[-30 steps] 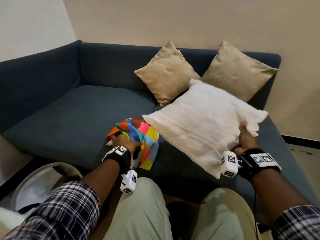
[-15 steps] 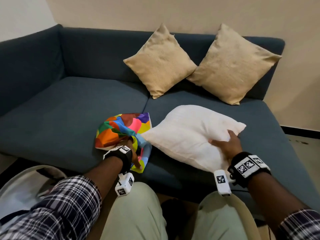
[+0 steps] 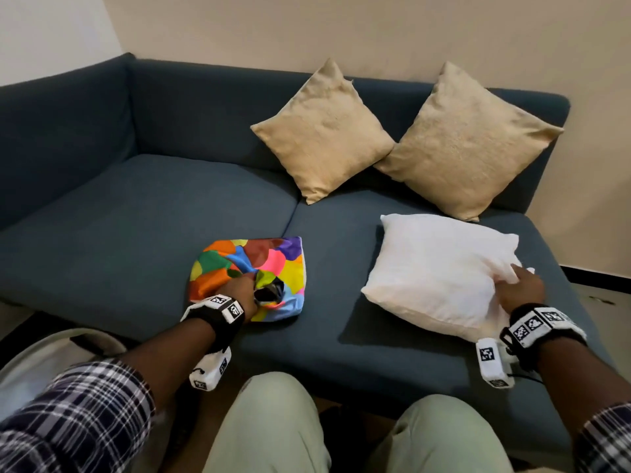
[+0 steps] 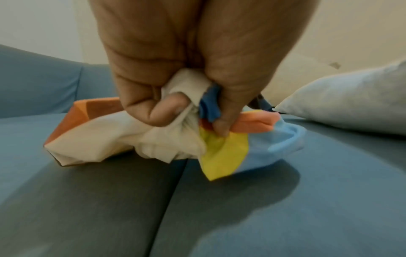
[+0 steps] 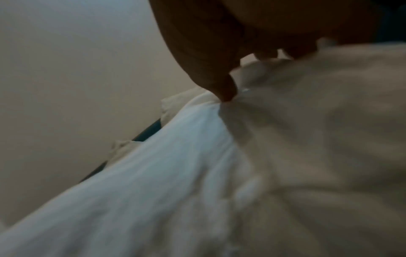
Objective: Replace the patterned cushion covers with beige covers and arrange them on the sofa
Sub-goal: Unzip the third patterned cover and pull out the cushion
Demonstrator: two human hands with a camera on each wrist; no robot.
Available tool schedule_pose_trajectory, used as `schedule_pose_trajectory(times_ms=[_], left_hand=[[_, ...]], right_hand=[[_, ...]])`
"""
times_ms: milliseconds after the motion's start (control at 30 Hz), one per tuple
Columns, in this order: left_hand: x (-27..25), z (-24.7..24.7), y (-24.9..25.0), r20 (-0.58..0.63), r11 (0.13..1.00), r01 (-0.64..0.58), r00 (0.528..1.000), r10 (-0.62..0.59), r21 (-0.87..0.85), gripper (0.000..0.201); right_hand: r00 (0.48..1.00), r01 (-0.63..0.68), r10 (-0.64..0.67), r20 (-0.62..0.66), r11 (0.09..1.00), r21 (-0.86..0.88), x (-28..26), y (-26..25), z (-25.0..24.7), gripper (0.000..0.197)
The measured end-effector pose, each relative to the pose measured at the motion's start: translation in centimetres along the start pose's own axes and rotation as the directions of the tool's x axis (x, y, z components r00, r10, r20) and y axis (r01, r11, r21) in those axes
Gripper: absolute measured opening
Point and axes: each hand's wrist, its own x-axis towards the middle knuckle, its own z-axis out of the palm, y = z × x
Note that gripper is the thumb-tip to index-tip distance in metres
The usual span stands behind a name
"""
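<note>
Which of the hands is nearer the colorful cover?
Left. The left hand grips the colorful cover itself; the right hand holds the white cushion, well aside.

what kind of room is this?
Likely a home living room: a blue sofa against a plain wall, two beige cushions propped on its backrest, and a bare white cushion on the seat.

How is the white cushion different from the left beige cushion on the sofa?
The white cushion is bare, without a cover; the left beige cushion wears a beige cover. The white cushion lies flat on the seat, while the beige one stands on a corner against the sofa backrest. The right hand grips the white cushion; nothing touches the beige one. Both are square and plump.
</note>
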Motion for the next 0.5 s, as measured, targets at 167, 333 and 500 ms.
schedule_pose_trajectory(times_ms=[167, 333, 500], left_hand=[[1.3, -1.0, -3.6, -0.159, 0.998, 0.043, 0.986, -0.049, -0.042, 0.04], [-5.9, -7.6, 0.1, -0.202, 0.77, -0.093, 0.978, -0.046, -0.631, 0.024], [-12.9, -10.2, -2.1, -0.221, 0.417, -0.187, 0.975, -0.033, -0.889, 0.024]], right_hand=[[0.919, 0.375, -0.38, -0.107, 0.925, -0.067, -7.7, -8.5, 1.9, 0.055], [0.695, 0.333, -0.531, 0.485, 0.835, 0.437, -18.9, -17.1, 8.2, 0.088], [0.354, -0.467, -0.423, 0.834, 0.693, 0.549, -26.9, -23.3, 13.5, 0.083]])
